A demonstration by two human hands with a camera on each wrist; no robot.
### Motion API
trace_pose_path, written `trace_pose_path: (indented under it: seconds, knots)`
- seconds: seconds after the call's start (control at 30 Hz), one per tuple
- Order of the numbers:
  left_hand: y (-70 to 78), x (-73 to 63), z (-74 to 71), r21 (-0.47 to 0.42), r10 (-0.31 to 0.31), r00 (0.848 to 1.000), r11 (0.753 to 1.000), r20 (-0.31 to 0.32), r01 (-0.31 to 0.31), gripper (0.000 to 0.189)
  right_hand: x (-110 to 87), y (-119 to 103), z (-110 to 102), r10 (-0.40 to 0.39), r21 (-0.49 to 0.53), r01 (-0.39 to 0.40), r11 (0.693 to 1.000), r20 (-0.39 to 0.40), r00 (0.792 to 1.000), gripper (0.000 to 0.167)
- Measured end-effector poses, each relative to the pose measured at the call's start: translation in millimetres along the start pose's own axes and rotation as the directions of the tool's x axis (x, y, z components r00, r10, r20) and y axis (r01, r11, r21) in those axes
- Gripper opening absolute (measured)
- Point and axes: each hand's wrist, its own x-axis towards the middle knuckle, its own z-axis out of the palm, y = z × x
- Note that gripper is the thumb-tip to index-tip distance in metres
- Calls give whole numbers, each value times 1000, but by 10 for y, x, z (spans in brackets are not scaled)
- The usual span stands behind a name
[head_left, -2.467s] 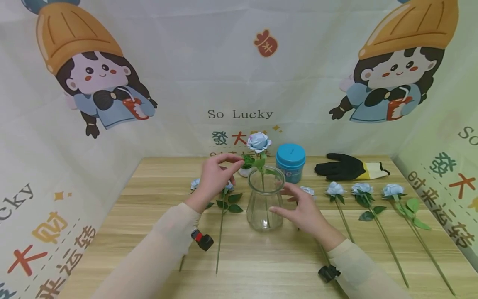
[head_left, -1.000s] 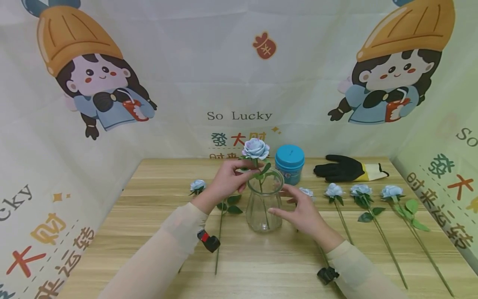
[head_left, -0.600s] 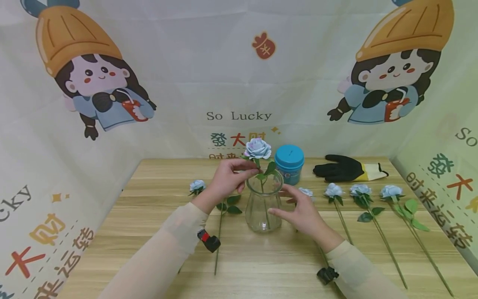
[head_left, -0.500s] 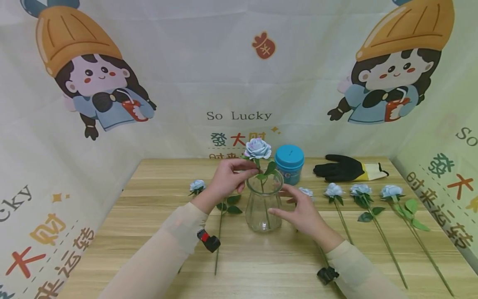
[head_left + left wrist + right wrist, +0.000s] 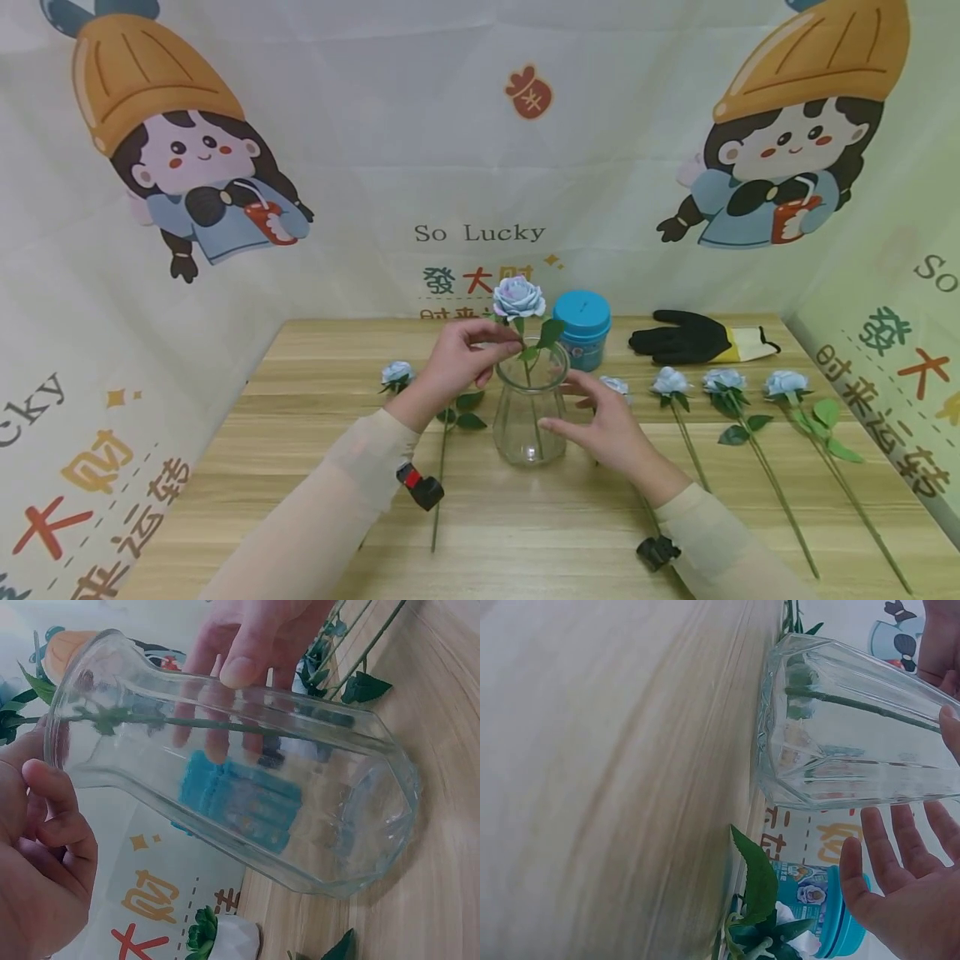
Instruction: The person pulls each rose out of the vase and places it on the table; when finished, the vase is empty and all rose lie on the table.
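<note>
A clear glass vase (image 5: 510, 425) stands upright on the table, with one pale blue rose (image 5: 519, 297) in it. The rose's bloom and leaves rise above the rim, and its stem slants down inside the glass. My left hand (image 5: 462, 360) pinches the stem just over the rim with thumb and forefinger. On the vase's right side my right hand (image 5: 617, 427) holds the glass, thumb in front and fingers around the back. The right wrist view shows those fingers (image 5: 889, 851) spread along the vase wall (image 5: 840, 772).
Several more blue roses lie on the table: one bloom (image 5: 397, 375) at left, others (image 5: 725, 383) at right. Behind the vase stand a blue lidded jar (image 5: 582, 329) and a small white-potted succulent (image 5: 236, 937). A black glove (image 5: 686, 337) lies at the back right.
My left hand has moved right from beside the rose to pinch its stem. The bloom sits slightly lower, and its leaf has swung to the right. The right hand stays at the vase.
</note>
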Motion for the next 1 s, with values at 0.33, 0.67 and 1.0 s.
trace_pose_path:
  seconds: [0.33,0.67,1.0]
  knots:
    - [166,43,-37,-42,77,989,996,-125,-83,13,1,-18,5,0,-10,0,1000,4,1000,65]
    - [451,88,-255,-140,145,952,972,-271,-188,8,5,-37,-16,-3,-32,3,999,-1,1000,68]
    - [766,74,-624,-174,262,849,911,-459,-375,8,-10,-42,-10,-14,-38,14,999,9,1000,68]
